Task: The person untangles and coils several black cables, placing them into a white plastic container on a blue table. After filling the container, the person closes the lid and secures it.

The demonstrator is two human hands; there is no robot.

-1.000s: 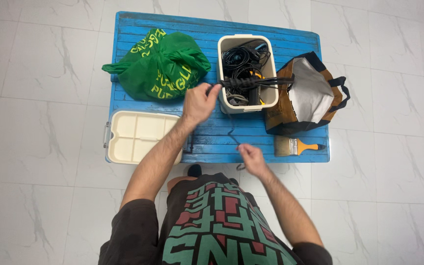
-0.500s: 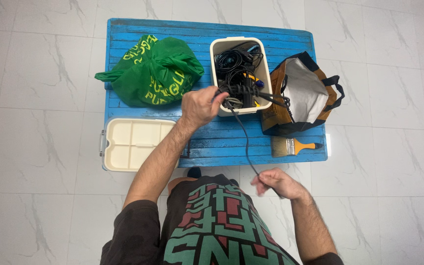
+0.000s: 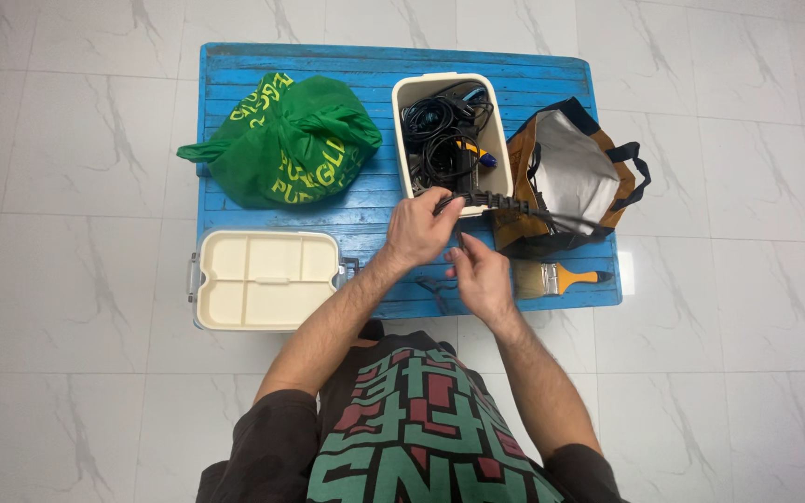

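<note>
My left hand [image 3: 418,228] grips a coiled bundle of black cable [image 3: 505,204] just in front of a cream bin [image 3: 404,140] full of tangled black cables. The bundle sticks out to the right, over the edge of a brown tote bag [image 3: 566,177]. My right hand [image 3: 479,275] is right below the left one, fingers pinched on the cable's loose end near the bundle. Both hands hover over the front part of the blue wooden table [image 3: 375,65].
A knotted green bag [image 3: 286,140] lies at the table's back left. A cream lid with compartments [image 3: 263,279] sits at the front left corner, overhanging the edge. A paintbrush with an orange handle [image 3: 556,277] lies at the front right. White marble floor surrounds the table.
My right hand came up from below the table edge to meet the left hand, taking up the cable's slack. The left hand shifted right and nearer with the bundle.
</note>
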